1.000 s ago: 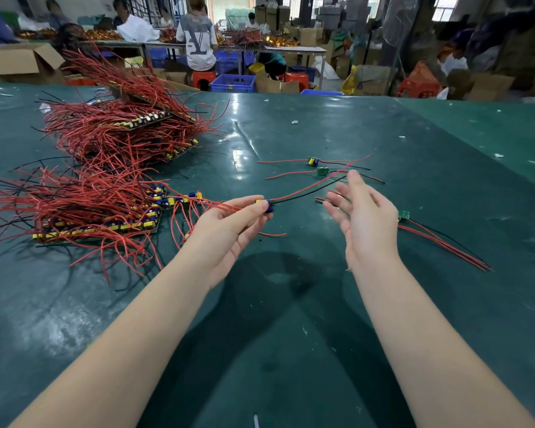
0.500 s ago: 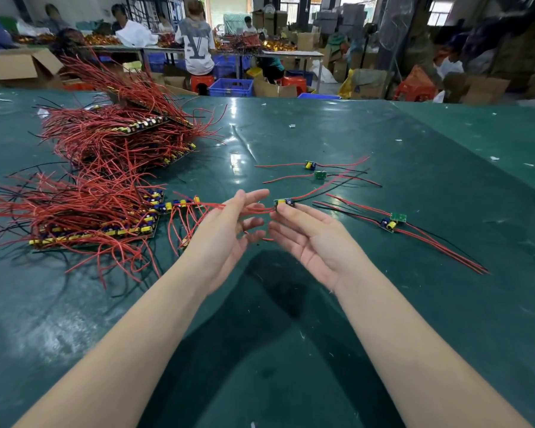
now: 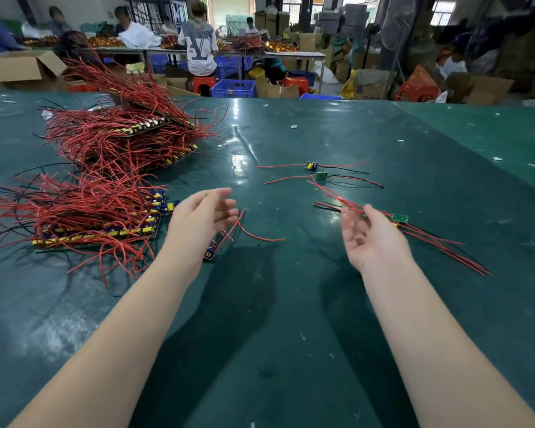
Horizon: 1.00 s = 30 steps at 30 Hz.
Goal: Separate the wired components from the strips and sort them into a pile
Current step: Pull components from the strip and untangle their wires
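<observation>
- Hands over a green table (image 3: 291,319), both raised, palms turned inward, well apart from each other.
- Left hand (image 3: 203,219): fingers spread and loosely extended, holding nothing; it hovers just beside the near stack of strips (image 3: 99,233), whose red leads fan out to the left.
- Loose wired component (image 3: 210,254) lies on the table below the left hand, its red wires running up and to the right; contact with the hand cannot be told.
- Right hand (image 3: 372,239): fingers relaxed and apart; the fingertips (image 3: 368,210) lie at the red wires of the sorted pile (image 3: 414,230), with no closed grasp visible.
- Two separated components (image 3: 317,171) rest farther back, between the hands.
- Far stack of strips (image 3: 127,134) stands behind the near one, tilted.
- Seated person (image 3: 198,47) and blue crate (image 3: 233,88) occupy the background.
</observation>
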Tool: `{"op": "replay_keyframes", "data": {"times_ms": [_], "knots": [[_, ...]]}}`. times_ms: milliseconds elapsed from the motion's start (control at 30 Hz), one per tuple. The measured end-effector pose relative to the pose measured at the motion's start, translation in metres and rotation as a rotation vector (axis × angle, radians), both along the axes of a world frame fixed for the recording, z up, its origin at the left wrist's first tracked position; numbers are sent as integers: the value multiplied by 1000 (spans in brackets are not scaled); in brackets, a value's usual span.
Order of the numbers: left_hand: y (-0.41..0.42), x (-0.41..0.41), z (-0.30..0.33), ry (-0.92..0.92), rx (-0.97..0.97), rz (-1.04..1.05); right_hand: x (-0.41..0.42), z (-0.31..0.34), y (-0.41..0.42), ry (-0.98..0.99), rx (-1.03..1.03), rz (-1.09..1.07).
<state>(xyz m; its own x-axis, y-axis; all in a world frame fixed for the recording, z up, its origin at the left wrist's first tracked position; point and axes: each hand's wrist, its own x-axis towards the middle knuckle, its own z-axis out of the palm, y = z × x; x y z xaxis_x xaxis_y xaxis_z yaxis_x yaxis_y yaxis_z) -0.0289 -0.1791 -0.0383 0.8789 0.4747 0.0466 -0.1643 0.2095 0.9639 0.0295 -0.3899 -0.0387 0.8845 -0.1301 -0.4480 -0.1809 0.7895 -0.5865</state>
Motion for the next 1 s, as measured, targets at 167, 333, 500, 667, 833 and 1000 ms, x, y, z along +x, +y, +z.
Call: {"op": "replay_keyframes", "data": {"times_ms": [167, 333, 500, 667, 833, 1000], "knots": [[27, 0, -9, 138, 516, 190, 6, -3, -9, 62, -21, -40], [28, -5, -16, 291, 1054, 186, 6, -1, -10, 28, 9, -82], [25, -8, -19, 524, 1273, 157, 3, 8, -10, 25, 68, -92], [30, -10, -16, 488, 1247, 130, 0, 14, -12, 43, 149, -94], [27, -11, -13, 359, 1114, 215, 1, 14, -18, 106, 409, -164], [26, -11, -4, 191, 850, 274, -2, 16, -15, 23, 439, -33]]}}
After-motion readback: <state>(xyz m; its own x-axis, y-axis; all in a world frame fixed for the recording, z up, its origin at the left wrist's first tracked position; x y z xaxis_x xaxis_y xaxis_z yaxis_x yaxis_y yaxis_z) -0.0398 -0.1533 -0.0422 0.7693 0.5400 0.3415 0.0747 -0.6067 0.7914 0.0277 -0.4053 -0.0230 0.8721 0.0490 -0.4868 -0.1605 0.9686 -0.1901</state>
